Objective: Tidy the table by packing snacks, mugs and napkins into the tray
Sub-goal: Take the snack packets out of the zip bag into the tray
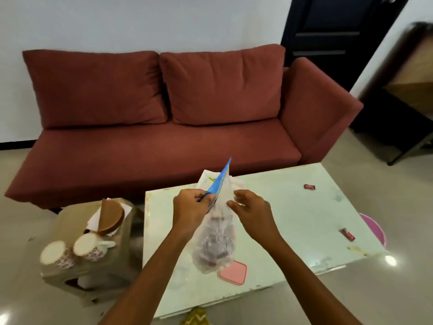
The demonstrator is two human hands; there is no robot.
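Observation:
A clear zip bag point(216, 240) with a blue top strip hangs above the white table point(293, 219); several dark red snacks lie in its bottom. My left hand point(191, 211) pinches the bag's blue top edge. My right hand point(249, 211) hovers at the bag's right side with fingers loosely spread, touching or nearly touching the plastic. Two loose red snack packets lie on the table, one at the far right point(309, 186) and one at the right edge point(348, 234). Two patterned mugs point(77, 250) lie on a low stool point(86, 273) at the left.
A pink square lid point(233, 272) lies on the table under the bag. White paper point(208, 179) sits at the table's far edge behind the bag. A brown round piece point(111, 215) and napkins rest on the stool. A red sofa point(164, 127) stands behind; a pink stool point(375, 228) is at the right.

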